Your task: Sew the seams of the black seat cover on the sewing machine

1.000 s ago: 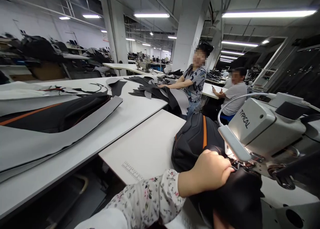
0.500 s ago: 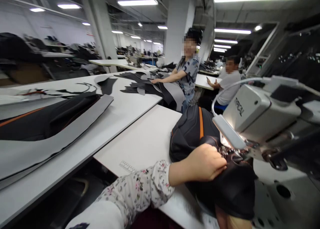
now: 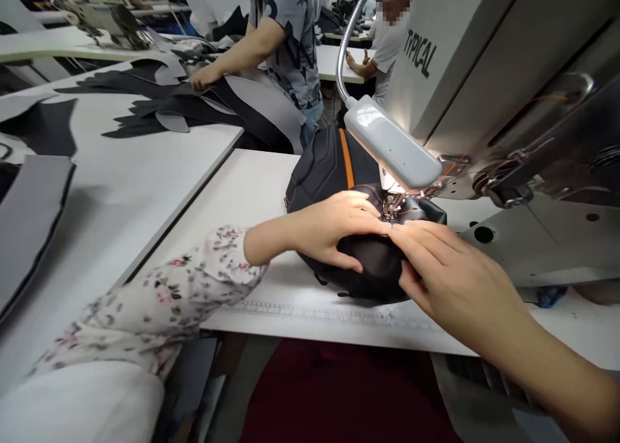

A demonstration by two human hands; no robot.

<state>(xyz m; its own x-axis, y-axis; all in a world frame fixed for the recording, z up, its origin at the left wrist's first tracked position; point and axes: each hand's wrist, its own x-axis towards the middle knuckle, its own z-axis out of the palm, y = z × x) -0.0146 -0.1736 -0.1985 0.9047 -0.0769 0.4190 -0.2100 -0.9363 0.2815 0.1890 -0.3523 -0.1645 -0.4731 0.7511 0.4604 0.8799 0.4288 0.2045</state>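
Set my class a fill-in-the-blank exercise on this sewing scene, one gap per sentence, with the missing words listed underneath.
1. The left hand and the right hand both touch the black item, whose stripe is coloured ____.
2. The word printed on the sewing machine reads ____.
3. The floral sleeve is on the person's ____ arm, while the other forearm is bare.

Missing words: orange; TYPICAL; left.
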